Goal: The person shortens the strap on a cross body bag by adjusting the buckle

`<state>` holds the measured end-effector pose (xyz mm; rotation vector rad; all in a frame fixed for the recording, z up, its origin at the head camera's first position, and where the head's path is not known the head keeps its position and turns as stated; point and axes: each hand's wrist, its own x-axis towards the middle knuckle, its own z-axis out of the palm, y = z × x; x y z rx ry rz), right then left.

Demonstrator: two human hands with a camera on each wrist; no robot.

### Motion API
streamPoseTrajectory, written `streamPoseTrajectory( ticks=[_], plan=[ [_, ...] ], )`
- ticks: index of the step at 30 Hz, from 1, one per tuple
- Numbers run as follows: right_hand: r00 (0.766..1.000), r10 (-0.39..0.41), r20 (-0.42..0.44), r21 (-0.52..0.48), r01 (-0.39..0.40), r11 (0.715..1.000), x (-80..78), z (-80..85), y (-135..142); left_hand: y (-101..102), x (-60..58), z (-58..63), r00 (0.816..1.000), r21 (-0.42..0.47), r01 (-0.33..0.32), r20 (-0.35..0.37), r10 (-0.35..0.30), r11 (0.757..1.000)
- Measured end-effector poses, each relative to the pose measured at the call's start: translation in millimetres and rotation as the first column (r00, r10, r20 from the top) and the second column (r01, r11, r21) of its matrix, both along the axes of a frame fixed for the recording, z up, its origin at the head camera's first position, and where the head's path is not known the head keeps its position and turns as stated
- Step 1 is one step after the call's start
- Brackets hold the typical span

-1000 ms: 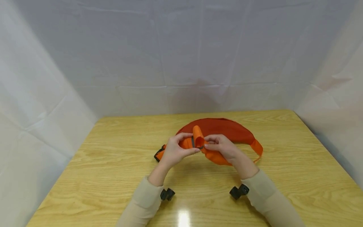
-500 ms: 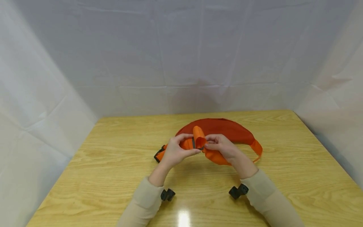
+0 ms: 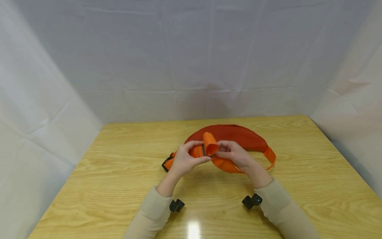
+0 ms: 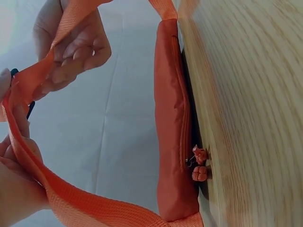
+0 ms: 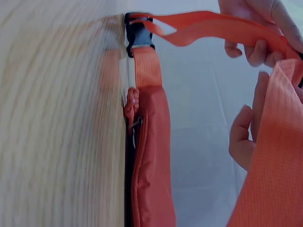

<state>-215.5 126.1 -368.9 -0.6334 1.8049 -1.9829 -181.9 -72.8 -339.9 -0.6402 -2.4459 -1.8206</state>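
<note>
A red waist bag lies on the table, its orange webbing strap lifted in front of it between both hands. My left hand pinches the strap beside a dark strap slider. On the other side, my right hand grips the webbing with thumb and fingers. Between the hands the strap stands up in a rounded loop. The right wrist view shows a fastened black buckle at one end of the bag. In the left wrist view, a knotted zipper pull hangs by the bag's zipper.
The wooden table has its back edge just behind the bag. White sheeting hangs behind and at both sides. Small black devices are worn on both wrists above beige sleeves.
The strap loop between the hands has grown a little wider and its opening has shifted slightly right. The strap at the far right has drawn in slightly. The bag stays in place.
</note>
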Motion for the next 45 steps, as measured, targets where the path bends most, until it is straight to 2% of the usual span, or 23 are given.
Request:
streamPoseTrajectory(
  ticks=[4,8,12,17,21,24,30,35,37,40,45],
  plan=[
    [1.000,-0.003,-0.013,0.035,0.003,0.999,-0.7,-0.3,1.6,-2.3,-5.3,-7.9,1.000,-0.002,-0.007,-0.011,0.007,1.000],
    [1.000,-0.003,0.004,0.012,0.003,1.000,-1.1,0.0,2.4,-4.0,-14.5,-21.3,0.999,0.001,0.009,-0.044,-0.009,1.000],
    [1.000,0.007,0.011,-0.017,-0.007,1.000,-0.6,0.6,2.0,-3.7,-17.8,-25.8,0.999,-0.007,0.016,-0.043,-0.017,1.000],
    [1.000,-0.002,-0.004,-0.024,0.002,1.000,-1.0,0.2,1.0,-2.1,-16.6,-23.1,1.000,-0.020,0.016,-0.017,-0.016,1.000],
    [1.000,-0.018,-0.009,-0.015,0.018,1.000,-1.2,-0.2,0.2,0.2,-6.8,-10.2,1.000,-0.032,0.010,-0.001,-0.010,0.999],
    [1.000,-0.020,-0.019,-0.017,0.020,1.000,-0.8,-0.5,-0.3,2.1,1.4,-0.1,1.000,-0.050,0.007,-0.016,-0.008,0.999],
    [0.987,0.020,-0.159,-0.026,-0.024,0.999,0.4,-2.8,2.1,2.5,2.8,1.7,0.999,-0.054,-0.001,-0.034,-0.001,0.999],
    [0.953,0.062,-0.296,0.033,-0.055,0.998,4.0,-0.3,4.3,-1.1,-10.5,-17.6,1.000,-0.044,-0.004,-0.015,0.003,0.999],
    [0.942,0.057,-0.331,0.096,-0.026,0.995,5.9,1.3,3.2,-2.4,-15.5,-25.7,1.000,-0.045,-0.007,-0.012,0.007,0.999],
    [0.933,0.031,-0.358,0.186,0.039,0.982,8.3,2.9,1.2,-2.9,-16.4,-28.5,1.000,-0.054,-0.009,-0.028,0.008,0.998],
    [0.921,-0.015,-0.390,0.239,0.118,0.964,10.8,4.2,-0.6,-2.8,-16.1,-29.0,0.999,-0.060,0.000,-0.035,-0.002,0.998]
  ],
)
